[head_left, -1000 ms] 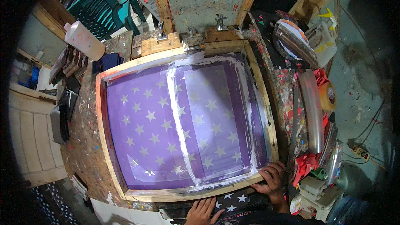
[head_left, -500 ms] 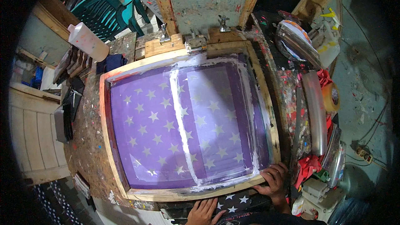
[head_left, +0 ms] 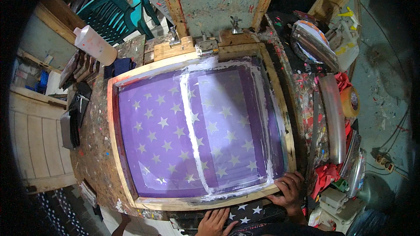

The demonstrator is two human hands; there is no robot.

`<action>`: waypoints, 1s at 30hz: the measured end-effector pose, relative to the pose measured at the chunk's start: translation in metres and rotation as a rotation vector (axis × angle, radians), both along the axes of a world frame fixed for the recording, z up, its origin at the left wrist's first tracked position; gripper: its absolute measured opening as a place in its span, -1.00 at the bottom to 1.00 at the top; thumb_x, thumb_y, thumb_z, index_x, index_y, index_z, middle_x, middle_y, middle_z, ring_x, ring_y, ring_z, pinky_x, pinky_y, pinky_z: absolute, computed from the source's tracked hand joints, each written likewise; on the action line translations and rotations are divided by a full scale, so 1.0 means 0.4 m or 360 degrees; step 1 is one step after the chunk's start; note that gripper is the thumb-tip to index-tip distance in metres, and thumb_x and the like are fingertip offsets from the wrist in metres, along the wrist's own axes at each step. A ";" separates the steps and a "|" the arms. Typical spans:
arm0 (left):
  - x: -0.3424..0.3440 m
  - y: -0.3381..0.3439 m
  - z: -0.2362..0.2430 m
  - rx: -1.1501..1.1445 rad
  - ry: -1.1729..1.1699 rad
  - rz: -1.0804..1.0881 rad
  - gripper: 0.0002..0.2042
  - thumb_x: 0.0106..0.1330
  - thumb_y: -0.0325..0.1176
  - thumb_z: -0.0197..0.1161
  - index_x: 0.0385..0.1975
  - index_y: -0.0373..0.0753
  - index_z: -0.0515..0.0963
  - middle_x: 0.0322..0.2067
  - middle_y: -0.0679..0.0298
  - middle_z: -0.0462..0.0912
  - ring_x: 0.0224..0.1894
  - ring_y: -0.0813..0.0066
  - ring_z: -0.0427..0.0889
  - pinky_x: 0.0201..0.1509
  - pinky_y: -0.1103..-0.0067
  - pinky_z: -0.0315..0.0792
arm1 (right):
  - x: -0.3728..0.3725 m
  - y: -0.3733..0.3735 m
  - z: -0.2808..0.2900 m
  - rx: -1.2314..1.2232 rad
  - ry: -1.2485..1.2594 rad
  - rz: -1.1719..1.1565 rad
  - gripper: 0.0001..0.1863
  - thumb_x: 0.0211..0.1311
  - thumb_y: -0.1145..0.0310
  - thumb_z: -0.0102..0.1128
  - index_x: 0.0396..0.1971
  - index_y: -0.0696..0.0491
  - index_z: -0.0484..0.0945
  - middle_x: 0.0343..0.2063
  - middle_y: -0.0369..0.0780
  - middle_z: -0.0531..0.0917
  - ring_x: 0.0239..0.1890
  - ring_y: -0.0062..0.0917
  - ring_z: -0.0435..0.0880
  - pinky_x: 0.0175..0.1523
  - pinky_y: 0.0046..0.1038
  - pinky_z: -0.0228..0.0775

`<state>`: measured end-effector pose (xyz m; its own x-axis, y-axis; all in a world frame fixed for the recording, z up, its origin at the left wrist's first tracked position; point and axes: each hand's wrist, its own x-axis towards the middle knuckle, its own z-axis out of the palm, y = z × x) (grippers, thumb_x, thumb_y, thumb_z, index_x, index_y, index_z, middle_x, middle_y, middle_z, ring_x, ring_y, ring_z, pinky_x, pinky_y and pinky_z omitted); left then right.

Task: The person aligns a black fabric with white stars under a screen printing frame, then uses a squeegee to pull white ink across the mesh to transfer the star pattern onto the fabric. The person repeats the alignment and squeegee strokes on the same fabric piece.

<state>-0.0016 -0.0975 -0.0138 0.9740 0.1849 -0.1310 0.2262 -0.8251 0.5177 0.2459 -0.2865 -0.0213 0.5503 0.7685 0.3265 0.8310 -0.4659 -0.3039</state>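
A wooden-framed silk screen [head_left: 173, 105], purple with several pale stars and streaks of white paste, lies over the worktable. My right hand [head_left: 286, 190] grips its near right corner, the fingers curled over the wood. Just below the frame's near edge, my left hand [head_left: 215, 222] rests with its fingers stretched out flat. It touches the left side of a black cloth with white stars [head_left: 248, 212], partly hidden under the screen. A metal hinge clamp [head_left: 207, 47] holds the screen's far edge.
A paint-spotted table [head_left: 94, 157] carries a plastic jug [head_left: 96, 46] and a black pouch [head_left: 70, 129]. At the right are a tape roll [head_left: 351, 101], a clear plastic roll [head_left: 331, 120] and red cloth [head_left: 326, 178]. A green chair [head_left: 107, 15] stands behind. A bare limb [head_left: 122, 226] shows lower left.
The view has shifted slightly, so the scene sits a little further right. A bare limb has come into view at the lower left. Both my hands keep their places.
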 end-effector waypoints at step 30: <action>0.050 0.035 0.053 0.0028 0.0004 -0.0082 -0.43 0.31 0.04 0.31 0.09 -0.37 0.56 -0.04 0.13 0.67 0.00 0.35 0.63 0.19 0.45 0.41 | -0.003 -0.006 0.002 -0.0042 -0.0044 -0.0039 -0.42 -0.05 -0.19 0.47 -0.19 -0.06 0.58 -0.17 -0.32 0.61 0.03 -0.29 0.54 0.22 -0.02 0.24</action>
